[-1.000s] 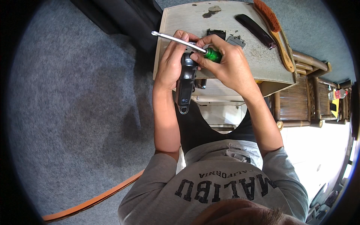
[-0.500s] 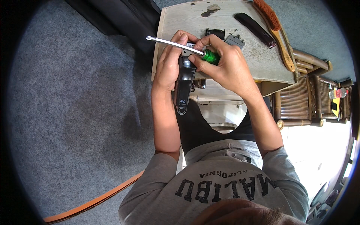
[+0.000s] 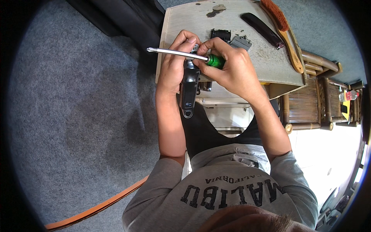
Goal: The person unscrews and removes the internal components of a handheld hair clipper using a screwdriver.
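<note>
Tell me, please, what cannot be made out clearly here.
Head view: upper end of the black device, partly covered by the left hand and right hand.
Head view: rest of the green screwdriver handle, hidden by the right hand.
Head view: black cloth, cut off by the top edge.

I see the screwdriver point(image 3: 177, 53) nearer level now, its tip point(image 3: 150, 50) lower and farther left than before.
</note>
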Demonstrator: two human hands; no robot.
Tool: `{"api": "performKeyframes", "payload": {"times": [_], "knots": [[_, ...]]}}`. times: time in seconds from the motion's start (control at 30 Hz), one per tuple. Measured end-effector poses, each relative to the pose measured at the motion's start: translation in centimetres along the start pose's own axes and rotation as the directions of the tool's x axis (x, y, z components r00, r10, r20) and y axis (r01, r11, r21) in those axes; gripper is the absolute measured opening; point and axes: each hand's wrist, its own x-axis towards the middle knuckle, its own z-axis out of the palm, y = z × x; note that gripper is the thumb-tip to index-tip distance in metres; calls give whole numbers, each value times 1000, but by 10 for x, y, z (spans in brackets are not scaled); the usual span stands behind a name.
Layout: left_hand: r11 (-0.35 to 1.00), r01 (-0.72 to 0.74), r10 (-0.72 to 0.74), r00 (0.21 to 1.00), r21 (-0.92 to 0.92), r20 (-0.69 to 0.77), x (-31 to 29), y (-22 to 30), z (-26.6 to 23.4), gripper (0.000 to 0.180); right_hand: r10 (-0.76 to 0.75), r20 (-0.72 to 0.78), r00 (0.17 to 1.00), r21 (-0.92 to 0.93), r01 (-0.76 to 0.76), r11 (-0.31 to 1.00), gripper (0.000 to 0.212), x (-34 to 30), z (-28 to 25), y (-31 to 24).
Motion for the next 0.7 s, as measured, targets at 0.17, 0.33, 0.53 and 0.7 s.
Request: {"api": "performKeyframes", "payload": {"times": [0.17,0.33,0.53,0.7], "knots": [[998,49,-49,999,-50,5,-2,5,0,24,-31,-14,999,-20,30,999,31,-2,2,1],[999,35,-35,999,-31,-12,-1,6,5,25,-68,-51,996,-39,66,997,32,-3,2,1],[1000,-17,17,1000,23,5,1,1,-1,25,-79,8,997,-79,80,994,34,-6,-1,0],[1000,8,-8,1000,-9,2,0,3,2,24,-92,23,995,-49,93,994,35,-8,-4,-1]]}}
